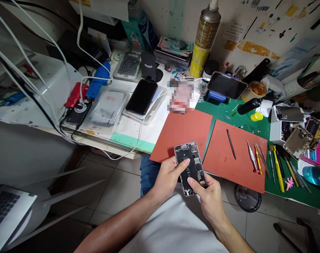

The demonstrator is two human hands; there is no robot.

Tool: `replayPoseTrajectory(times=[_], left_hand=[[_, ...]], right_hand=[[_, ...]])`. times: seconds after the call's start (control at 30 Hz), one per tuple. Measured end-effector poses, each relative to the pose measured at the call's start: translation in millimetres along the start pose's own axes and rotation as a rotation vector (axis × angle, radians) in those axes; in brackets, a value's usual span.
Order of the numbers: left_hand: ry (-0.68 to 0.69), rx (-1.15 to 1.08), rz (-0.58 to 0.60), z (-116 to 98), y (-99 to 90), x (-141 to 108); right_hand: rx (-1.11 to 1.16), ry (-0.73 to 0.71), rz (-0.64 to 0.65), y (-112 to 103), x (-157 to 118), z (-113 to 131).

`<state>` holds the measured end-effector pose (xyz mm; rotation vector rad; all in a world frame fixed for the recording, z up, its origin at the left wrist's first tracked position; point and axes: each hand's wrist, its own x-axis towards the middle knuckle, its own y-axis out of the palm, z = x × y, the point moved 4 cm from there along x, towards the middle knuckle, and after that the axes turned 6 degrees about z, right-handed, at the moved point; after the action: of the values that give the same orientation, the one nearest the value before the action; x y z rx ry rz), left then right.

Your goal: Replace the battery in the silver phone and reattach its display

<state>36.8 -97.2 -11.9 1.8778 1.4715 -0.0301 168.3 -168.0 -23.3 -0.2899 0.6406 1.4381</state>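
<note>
An opened smartphone (196,153) is held in front of my body, just off the table's front edge, with its black battery and circuit board facing up. My left hand (168,174) grips its left side, the thumb lying on the battery. On the lower right side my right hand (209,193) is closed round the frame, its thumb also pressed on the battery. The fingers behind the phone are hidden. Beyond it lies a red-brown mat (186,130), and a second such mat (215,151) is to the right, bearing a black spudger (230,144).
Screwdrivers (252,156), tweezers (264,161) and a yellow-handled tool (278,172) lie at right. One phone (227,85) leans on a blue stand; a black phone (142,96) rests on cases. A spray can (204,40) stands at the back. A white cable (138,140) hangs over the edge.
</note>
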Motion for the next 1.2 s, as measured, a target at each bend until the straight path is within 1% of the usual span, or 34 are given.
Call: replayPoseTrajectory(times=[0.13, 0.23, 0.4, 0.5, 0.57, 0.63, 0.8, 0.93, 1.07, 1.2], left_hand=[[0.039, 0.029, -0.029, 2.1, -0.9, -0.3], [0.032, 0.026, -0.022, 3.9, 0.4, -2.3], [-0.006, 0.02, -0.013, 6.6, 0.8, -7.1], [0.014, 0.036, -0.022, 8.4, -0.4, -7.9], [0.017, 0.032, -0.01, 9.9, -0.4, -7.9], [0.013, 0.022, 0.005, 10.8, -0.2, -7.7], [0.04, 0.062, -0.029, 6.6, -0.5, -7.3], [0.016, 0.015, -0.01, 5.2, 2.6, -5.2], [0.046, 0.006, -0.068, 0.3, 1.2, -2.0], [0.01, -0.04, -0.076, -6.2, 2.3, 2.1]], right_hand=[[-0.013, 0.026, 0.035, 1.8, 1.1, 4.2], [-0.04, 0.032, 0.02, -0.5, -0.4, 6.4], [-0.075, 0.007, 0.015, -2.5, 0.9, 6.0], [-0.09, -0.017, -0.002, -4.0, 2.9, 4.6], [-0.088, -0.027, -0.021, -5.7, 3.1, 4.2], [-0.076, -0.031, -0.012, -6.1, 2.8, 4.8], [-0.095, -0.04, 0.031, -4.7, 3.4, 8.9], [-0.098, -0.054, 0.018, -4.3, 4.3, 8.2], [-0.089, -0.063, 0.038, -0.1, 6.4, 7.7], [-0.064, -0.07, 0.051, 7.3, 8.7, 14.1]])
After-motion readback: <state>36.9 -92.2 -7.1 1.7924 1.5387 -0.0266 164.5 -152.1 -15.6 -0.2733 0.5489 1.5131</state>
